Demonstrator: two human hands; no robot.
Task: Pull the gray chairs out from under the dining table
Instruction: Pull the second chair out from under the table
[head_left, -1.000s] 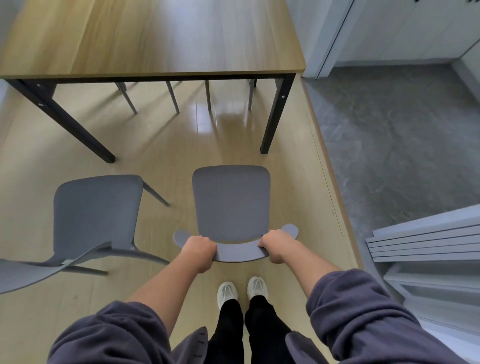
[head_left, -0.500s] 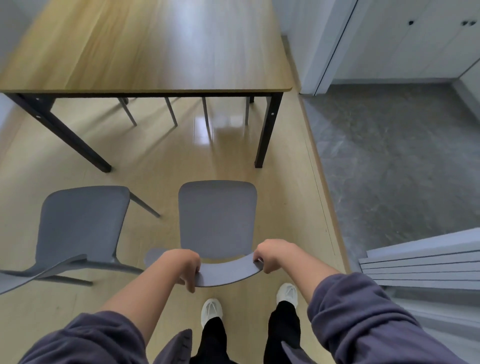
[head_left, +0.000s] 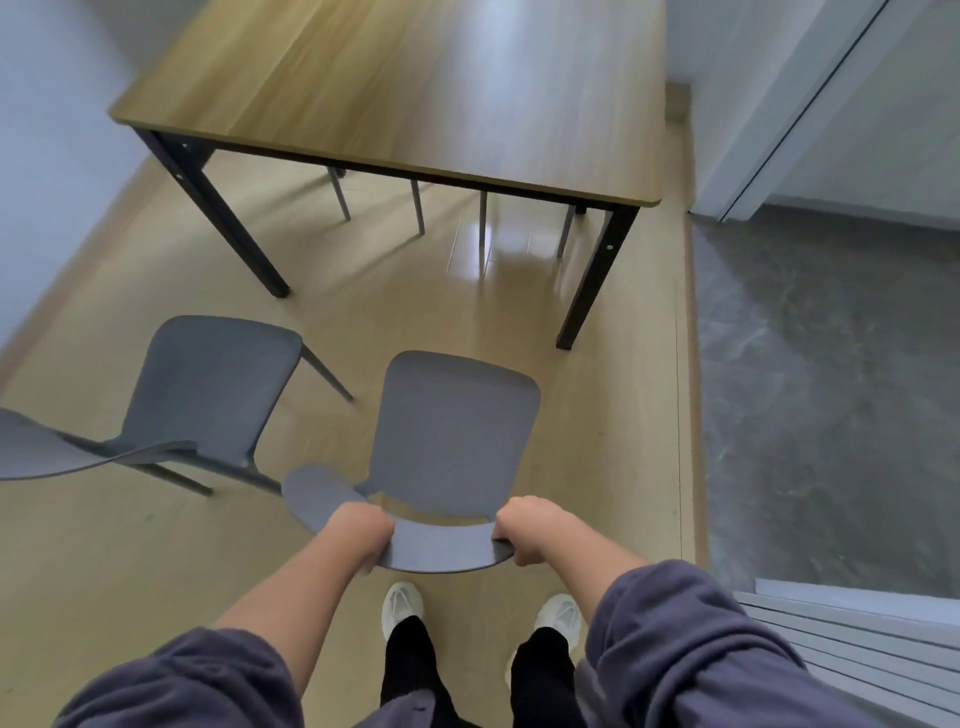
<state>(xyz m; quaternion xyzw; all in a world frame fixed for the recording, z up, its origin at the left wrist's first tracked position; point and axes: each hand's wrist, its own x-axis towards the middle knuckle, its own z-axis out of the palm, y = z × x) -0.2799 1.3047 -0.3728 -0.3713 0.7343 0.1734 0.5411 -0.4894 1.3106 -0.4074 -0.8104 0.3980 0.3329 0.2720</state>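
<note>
Before the dining table (head_left: 415, 78) | both chairs stood clear of its edge | left hand (head_left: 361, 535) and right hand (head_left: 524, 527) clenched the nearer gray chair's backrest (head_left: 441, 551) | second gray chair (head_left: 208, 389) just beside

Nothing here can be read. From where I stand, no text, label, brand mark, number or sign shows on any surface in the frame.
</note>
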